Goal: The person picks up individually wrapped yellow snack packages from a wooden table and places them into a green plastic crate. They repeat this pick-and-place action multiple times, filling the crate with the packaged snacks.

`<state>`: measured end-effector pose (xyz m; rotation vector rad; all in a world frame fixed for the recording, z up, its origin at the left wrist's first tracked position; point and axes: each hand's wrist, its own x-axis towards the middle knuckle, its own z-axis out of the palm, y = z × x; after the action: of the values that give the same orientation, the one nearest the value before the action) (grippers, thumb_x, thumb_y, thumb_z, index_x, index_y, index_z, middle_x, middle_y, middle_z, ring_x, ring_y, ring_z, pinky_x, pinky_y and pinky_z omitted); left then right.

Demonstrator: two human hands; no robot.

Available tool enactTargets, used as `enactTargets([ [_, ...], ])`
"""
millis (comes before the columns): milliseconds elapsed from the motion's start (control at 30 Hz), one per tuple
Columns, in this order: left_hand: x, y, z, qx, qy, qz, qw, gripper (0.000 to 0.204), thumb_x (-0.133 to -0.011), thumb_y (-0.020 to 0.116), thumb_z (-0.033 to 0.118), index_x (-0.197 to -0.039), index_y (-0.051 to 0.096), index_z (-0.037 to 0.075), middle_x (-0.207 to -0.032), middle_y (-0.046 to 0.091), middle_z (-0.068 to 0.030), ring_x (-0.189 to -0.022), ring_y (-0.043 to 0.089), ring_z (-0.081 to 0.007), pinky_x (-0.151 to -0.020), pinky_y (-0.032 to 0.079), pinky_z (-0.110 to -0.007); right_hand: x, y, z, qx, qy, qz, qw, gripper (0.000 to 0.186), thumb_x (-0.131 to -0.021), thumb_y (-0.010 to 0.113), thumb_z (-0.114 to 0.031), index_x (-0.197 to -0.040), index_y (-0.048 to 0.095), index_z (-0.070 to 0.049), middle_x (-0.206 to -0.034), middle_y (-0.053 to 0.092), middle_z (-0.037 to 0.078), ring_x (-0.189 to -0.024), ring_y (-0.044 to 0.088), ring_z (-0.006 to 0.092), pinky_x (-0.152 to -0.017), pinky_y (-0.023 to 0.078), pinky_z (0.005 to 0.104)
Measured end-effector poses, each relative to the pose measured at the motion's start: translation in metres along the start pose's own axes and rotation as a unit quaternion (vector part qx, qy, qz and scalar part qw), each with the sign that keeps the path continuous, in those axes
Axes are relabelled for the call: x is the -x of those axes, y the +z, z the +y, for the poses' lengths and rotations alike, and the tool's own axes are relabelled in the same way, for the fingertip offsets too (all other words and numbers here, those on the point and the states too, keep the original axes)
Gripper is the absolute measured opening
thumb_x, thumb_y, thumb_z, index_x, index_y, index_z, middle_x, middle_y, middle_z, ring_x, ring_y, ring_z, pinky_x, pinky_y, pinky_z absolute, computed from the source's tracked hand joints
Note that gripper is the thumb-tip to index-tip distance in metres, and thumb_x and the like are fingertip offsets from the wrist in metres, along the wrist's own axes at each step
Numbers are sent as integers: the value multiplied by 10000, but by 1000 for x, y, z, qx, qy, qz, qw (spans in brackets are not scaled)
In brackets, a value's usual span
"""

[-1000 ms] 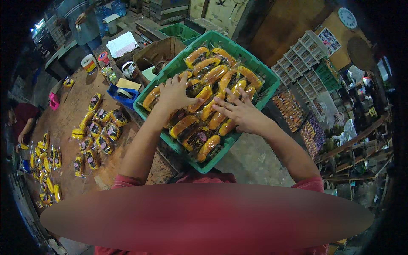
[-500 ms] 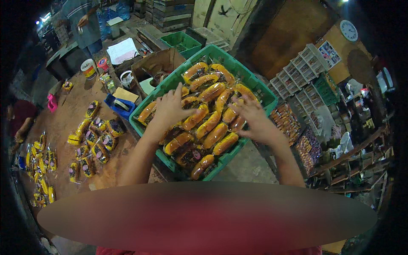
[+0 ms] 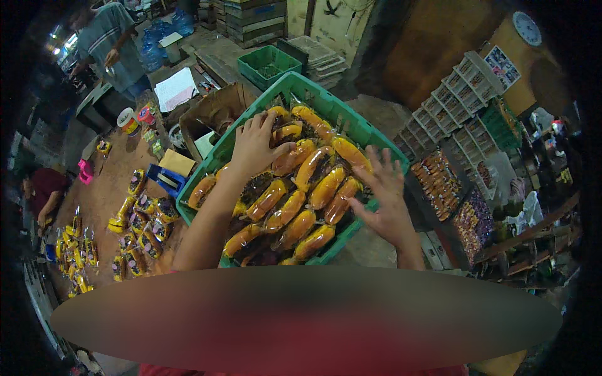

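A green plastic crate [image 3: 355,116] stands tilted in front of me, filled with golden bread rolls [image 3: 311,169] in clear wrappers with a dark filling or topping. My left hand [image 3: 254,147] rests over the rolls near the crate's left side, with its fingers stretched forward and thumb apart. On the right, my right hand [image 3: 387,199] is spread open at the ends of the outer rolls, beside the crate's right wall. Neither hand is closed around a roll. Rolls under my left hand and forearm are partly hidden.
Wrapped rolls [image 3: 150,241] lie on the brown table [image 3: 103,194] at left, near a blue tape dispenser [image 3: 168,180]. Behind are a cardboard box [image 3: 216,106] and a smaller green crate [image 3: 268,66]. Racks [image 3: 448,103] stand at right. Another person [image 3: 116,47] stands far left; one sits lower.
My right hand has moved right and its fingers have spread wider. My left hand stays over the rolls at left. The rolls in the crate now lie in straighter rows.
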<state>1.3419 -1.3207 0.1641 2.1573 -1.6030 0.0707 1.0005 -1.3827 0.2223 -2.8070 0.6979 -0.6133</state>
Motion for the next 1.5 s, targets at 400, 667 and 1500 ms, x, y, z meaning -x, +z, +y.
enactTargets([
  [400,218,-49,-50,144,-387,341,845,549,-1065,647,362,-1422,515,-33,-1330,567,-199,-1208,572,-308,-1080,448,-428,-85,-18,66,-20,86,138,986,555,-1011,635,-509,-1351,664,-70,-1365,618,183,-1281,575,422,-1133,432,515],
  [667,329,33,-39,417,-475,50,773,640,-1137,423,511,-1335,565,-81,-1118,621,-158,-1003,606,-275,-918,500,-406,-134,46,99,-15,241,-55,969,740,-1066,401,-671,-1141,707,-1,-1122,712,309,-1112,676,472,-966,525,554],
  [1500,163,105,46,254,-302,62,917,473,-1125,496,400,-1220,644,-40,-977,654,-71,-801,592,-175,-692,529,-370,-193,160,54,-56,319,162,932,155,-735,767,-208,-852,837,-135,-886,781,82,-877,740,297,-754,583,465],
])
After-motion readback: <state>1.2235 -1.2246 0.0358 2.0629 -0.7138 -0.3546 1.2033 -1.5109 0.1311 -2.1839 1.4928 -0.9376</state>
